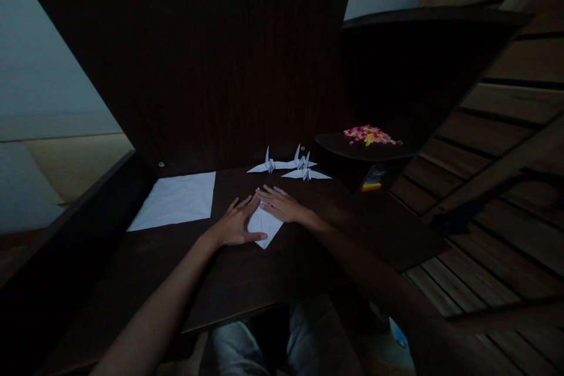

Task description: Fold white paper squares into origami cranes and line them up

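Note:
A white folded paper (267, 227), kite-like in outline with a crease down its middle, lies on the dark desk in front of me. My left hand (238, 224) rests on its left side, fingers spread and the thumb reaching across the lower part. Flat over the upper right of the paper lies my right hand (278, 203), its fingers stretched toward the top corner. Both hands press on the sheet without gripping it. Just beyond them stand three white paper cranes (306, 174) with wings spread, close together near the back panel.
A white sheet of paper (180, 201) lies flat at the left of the desk (247, 282). On a small corner shelf (335, 144) at the right sits a pile of pink, red and yellow bits (370, 135). A tall dark panel (211, 70) rises behind the desk.

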Available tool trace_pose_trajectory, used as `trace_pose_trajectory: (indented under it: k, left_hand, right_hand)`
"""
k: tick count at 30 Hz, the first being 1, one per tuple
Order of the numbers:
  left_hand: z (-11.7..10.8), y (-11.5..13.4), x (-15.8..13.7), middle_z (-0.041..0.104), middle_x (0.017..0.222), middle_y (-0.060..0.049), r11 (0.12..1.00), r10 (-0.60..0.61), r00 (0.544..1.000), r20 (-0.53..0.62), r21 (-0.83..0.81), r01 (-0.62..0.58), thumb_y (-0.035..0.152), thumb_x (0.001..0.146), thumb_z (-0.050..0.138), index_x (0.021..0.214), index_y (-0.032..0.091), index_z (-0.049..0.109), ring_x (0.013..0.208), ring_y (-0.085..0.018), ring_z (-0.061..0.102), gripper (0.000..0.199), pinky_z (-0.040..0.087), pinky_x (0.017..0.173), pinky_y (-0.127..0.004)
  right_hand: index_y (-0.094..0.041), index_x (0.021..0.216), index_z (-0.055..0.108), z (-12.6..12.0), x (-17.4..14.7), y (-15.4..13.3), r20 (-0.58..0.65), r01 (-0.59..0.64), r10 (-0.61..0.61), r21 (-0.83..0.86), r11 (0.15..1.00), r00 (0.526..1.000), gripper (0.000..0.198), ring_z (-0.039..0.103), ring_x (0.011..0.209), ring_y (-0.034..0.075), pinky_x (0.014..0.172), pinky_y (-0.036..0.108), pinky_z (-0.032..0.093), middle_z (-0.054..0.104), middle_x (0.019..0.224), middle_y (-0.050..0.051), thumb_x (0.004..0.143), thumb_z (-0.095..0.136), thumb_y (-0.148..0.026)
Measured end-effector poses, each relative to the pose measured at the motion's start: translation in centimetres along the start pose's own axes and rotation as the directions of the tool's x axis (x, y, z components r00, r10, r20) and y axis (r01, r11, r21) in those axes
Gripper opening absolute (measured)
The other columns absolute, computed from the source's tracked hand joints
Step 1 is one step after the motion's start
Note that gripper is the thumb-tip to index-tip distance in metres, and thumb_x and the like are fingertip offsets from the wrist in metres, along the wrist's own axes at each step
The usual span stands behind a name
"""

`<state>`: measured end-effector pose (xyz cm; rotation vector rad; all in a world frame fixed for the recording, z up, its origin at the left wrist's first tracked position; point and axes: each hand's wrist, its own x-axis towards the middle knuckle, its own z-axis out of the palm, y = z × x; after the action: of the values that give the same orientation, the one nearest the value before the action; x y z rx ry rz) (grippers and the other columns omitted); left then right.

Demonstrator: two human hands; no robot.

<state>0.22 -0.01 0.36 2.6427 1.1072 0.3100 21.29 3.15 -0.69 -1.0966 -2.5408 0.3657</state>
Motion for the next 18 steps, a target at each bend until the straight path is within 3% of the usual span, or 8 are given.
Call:
trace_pose_trajectory:
  k: [5,10,18]
  left_hand:
    - [0.09,-0.11,-0.03,0.025,0.151,-0.017,1.0,0.01,1.0,0.015,0.011,-0.01,0.07,0.068,0.058,0.148,0.017,0.02,0.141,-0.033,0.02,0.103,0.011,0.112,-0.056]
    - [0.06,-0.06,-0.04,0.021,0.153,-0.017,1.0,-0.002,1.0,0.019,0.013,0.002,0.073,0.064,0.059,0.149,0.017,0.014,0.141,-0.033,0.017,0.111,0.01,0.113,-0.055]
    - [0.17,-0.11,-0.12,0.014,0.153,-0.021,0.998,-0.061,0.998,0.024,-0.001,0.061,0.074,0.065,0.057,0.149,0.01,0.005,0.142,-0.031,0.016,0.118,0.008,0.115,-0.051]
  right_hand:
    - [-0.026,0.141,0.037,0.18,0.48,0.36,0.027,-0.023,0.025,-0.043,0.999,0.999,0.047,0.021,0.142,0.025,0.115,0.051,0.017,0.036,0.148,0.003,0.096,0.035,-0.039]
    - [-0.025,0.143,0.034,0.32,0.73,0.56,0.028,-0.045,0.047,-0.058,0.997,0.998,0.049,0.018,0.142,0.026,0.115,0.05,0.016,0.033,0.15,0.003,0.097,0.03,-0.04]
    - [-0.011,0.147,0.02,-0.05,0.22,0.62,-0.001,-0.1,0.1,0.04,0.994,0.995,0.073,0.014,0.143,0.027,0.115,0.046,0.018,0.021,0.153,0.015,0.09,0.046,-0.046]
